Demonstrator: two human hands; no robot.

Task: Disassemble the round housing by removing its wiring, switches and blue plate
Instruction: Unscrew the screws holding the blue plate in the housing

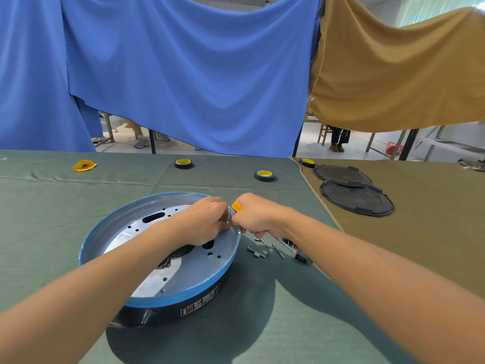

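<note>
Housing [183,308], far-right rim: left hand [204,222] pinches blue plate [168,302] edge from inside; right hand [256,216], just outside, clenches yellow-handled tool [236,206].

Yellow-handled tool [236,206] mostly hidden inside right hand [258,215]; housing label [199,303] illegible.

One round housing [168,312] sitting here, one blue plate [183,298] lying on its top. Two hands meeting at housing's far-right rim: left hand [207,222], right hand [258,216]. One yellow-handled tool [236,206] showing there. Three tape rolls [183,163], [264,175], [307,162] lying beyond housing. Two black round covers [341,176], [357,199] overlapping, beyond housing to its right. One yellow scrap [84,165] lying beyond housing, to its left. Loose screws [256,252] lying just right of housing: about five, exact count unclear.
</note>
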